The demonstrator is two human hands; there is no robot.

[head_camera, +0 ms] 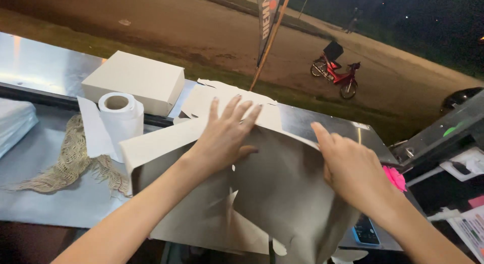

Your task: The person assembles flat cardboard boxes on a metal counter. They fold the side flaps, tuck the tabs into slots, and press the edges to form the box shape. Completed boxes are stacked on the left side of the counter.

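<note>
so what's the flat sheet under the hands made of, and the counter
The flat sheet looks like thin grey-white cardboard, matte, with die-cut flaps and bending without creasing under the left hand and right hand. The counter seems to be brushed metal, likely steel, judging by its sheen.

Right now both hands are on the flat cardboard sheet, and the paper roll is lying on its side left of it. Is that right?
Not quite. The head view shows the paper roll standing upright on its end, hollow core facing up, not lying on its side. The rest holds: the left hand and right hand both rest on the flat cardboard sheet, with the roll to its left.
</note>
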